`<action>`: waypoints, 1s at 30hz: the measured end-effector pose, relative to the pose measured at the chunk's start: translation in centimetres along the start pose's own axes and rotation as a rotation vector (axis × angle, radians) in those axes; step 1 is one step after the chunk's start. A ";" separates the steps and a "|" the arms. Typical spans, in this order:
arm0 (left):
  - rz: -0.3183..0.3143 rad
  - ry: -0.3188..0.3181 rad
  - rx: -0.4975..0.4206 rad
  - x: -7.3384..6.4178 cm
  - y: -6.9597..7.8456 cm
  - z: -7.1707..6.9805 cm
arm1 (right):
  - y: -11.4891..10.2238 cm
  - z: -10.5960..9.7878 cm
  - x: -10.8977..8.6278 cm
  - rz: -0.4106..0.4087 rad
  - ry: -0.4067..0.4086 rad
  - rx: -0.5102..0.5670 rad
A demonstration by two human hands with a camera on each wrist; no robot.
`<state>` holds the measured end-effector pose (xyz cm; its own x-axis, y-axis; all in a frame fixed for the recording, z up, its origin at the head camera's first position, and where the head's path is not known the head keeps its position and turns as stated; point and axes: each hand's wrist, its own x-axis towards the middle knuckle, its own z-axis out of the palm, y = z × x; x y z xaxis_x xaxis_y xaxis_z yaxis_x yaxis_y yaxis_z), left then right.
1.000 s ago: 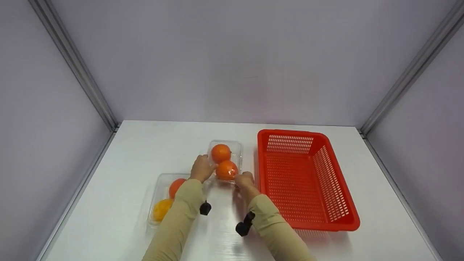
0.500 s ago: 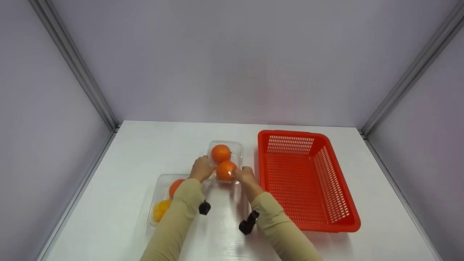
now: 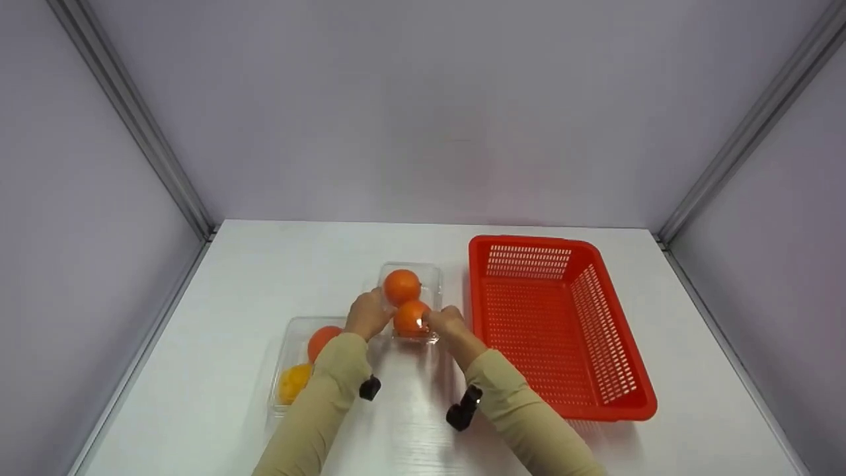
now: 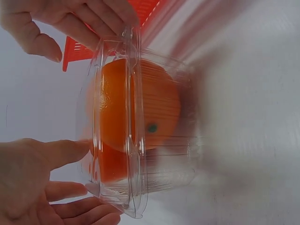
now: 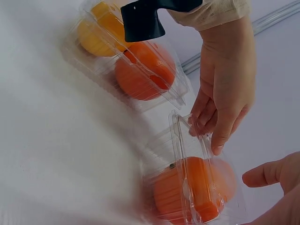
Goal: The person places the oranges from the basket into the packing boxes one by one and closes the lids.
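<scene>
A lidded clear plastic container [image 4: 164, 173] with two oranges inside lies at the table's middle, its lid down over them. In the head view the nearer orange [image 3: 410, 318] and the farther orange [image 3: 402, 286] show through the plastic. My left hand [image 3: 368, 314] holds the container's left side; in the left wrist view its thumb lies on the lid and its fingers are bent at the rim. My right hand [image 3: 449, 322] touches the right side with extended fingers [image 4: 101, 14], thumb raised off the lid. Part of the right hand is cut off in the right wrist view.
A second clear container [image 5: 101, 65] with an orange-red fruit [image 5: 140, 70] and a yellow fruit [image 3: 293, 383] lies at the left, partly behind my left sleeve [image 3: 324, 396]. To the right stands a red perforated basket [image 3: 529, 330], close beside my right forearm. Pale walls enclose the table.
The container with the two oranges has shifted slightly toward me, my left hand moving with it. My right hand has risen from the near right corner onto the right side, its forearm swinging right.
</scene>
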<state>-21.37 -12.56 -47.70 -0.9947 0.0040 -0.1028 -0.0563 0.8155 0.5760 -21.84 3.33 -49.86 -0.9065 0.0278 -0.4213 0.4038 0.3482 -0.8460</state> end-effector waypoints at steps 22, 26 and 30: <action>0.032 -0.032 0.119 -3.0 0.7 0.0 | -1.2 -1.3 -5.3 0.036 -0.133 -0.038; 0.027 -0.037 0.106 -3.5 0.6 -0.1 | -1.1 -1.3 -5.8 0.039 -0.146 -0.021; 0.011 -0.058 0.096 -4.0 0.6 -0.2 | -1.0 -1.2 -6.2 0.040 -0.152 -0.020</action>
<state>-17.49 -12.16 -46.78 -0.9883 0.0449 -0.1456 -0.0339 0.8668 0.4975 -16.72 3.90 -46.04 -0.8599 -0.0997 -0.5006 0.4356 0.3680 -0.8215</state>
